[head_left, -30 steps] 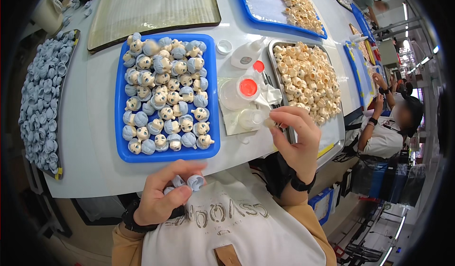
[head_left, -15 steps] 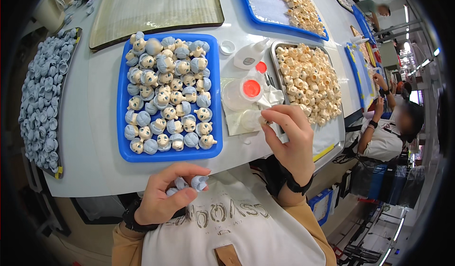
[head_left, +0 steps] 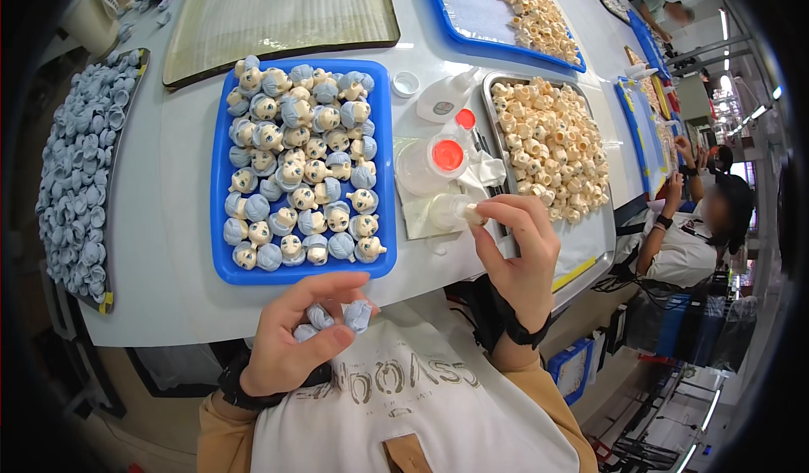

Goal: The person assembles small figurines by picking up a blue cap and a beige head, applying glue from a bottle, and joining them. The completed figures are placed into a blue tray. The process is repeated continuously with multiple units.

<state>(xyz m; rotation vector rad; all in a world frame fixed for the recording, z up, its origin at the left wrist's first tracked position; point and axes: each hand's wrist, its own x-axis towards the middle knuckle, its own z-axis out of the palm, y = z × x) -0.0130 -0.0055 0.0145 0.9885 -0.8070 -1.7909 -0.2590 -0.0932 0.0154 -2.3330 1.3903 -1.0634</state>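
My left hand (head_left: 291, 342) curls in front of my apron around several small blue-grey hair pieces (head_left: 358, 315), one of them out near the fingertips. Between the thumb and fingers of my right hand (head_left: 527, 254) is a small cream doll face part (head_left: 474, 214), mostly hidden by the fingers. That part is right beside the mouth of a small translucent cup (head_left: 447, 212); whether they touch I cannot tell. Left of there, a blue tray (head_left: 218, 237) holds rows of doll heads (head_left: 291, 169) with blue-grey hair and painted faces.
A metal tray (head_left: 608, 245) heaped with cream parts (head_left: 548, 148) is at the right. Near the cup stand a red-topped translucent jar (head_left: 413, 169) and a white bottle (head_left: 442, 100). Loose hair pieces (head_left: 80, 178) fill a tray at far left. A co-worker (head_left: 687, 241) sits at right.
My right hand has shifted slightly, and the cream part shows more at its fingertips. In my left hand the hair pieces have turned a little, and the fingers have lifted slightly.
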